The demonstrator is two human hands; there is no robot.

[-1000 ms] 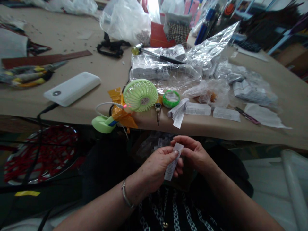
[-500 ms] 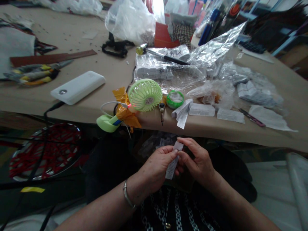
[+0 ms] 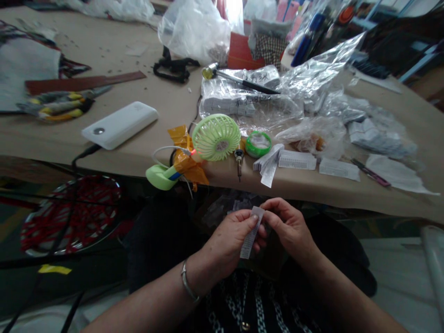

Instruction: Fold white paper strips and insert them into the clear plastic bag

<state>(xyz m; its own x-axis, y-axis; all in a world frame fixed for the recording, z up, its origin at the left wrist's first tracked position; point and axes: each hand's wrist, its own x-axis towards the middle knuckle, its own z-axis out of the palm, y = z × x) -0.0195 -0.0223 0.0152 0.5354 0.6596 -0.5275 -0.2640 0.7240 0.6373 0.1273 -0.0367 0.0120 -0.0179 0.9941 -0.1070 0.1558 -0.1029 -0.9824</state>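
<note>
A narrow white paper strip [image 3: 250, 232], printed along its length with rows of dark characters too small to read, is held up just below the front edge of the bench [image 3: 294, 187]. It stands tilted, with its top end leaning toward the right hand [image 3: 287, 227] and its lower end hanging free, clear of everything beneath it. The left hand [image 3: 229, 237] pinches the strip across its upper half, while the right hand's fingers [image 3: 274, 213] close in against its upper end, leaving the paper flat and untorn where it shows.
</note>
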